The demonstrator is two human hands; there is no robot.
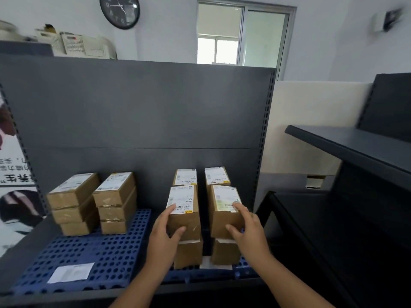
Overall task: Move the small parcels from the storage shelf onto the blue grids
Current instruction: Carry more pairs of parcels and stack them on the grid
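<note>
The left hand (164, 232) grips one parcel (183, 213), the right hand (246, 227) grips another parcel (225, 211), both atop stacks on the blue grid (93, 261). Placement seems underway; next, release.

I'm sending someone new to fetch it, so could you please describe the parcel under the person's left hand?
Look at the blue grid on the dark shelf, then at the four stacks on its right half. The parcel tops the front stack nearer the middle, directly beside the front right stack. Unlike the parcel under the right hand, its label bears a small yellow patch at the front edge, beside the left hand.
</note>
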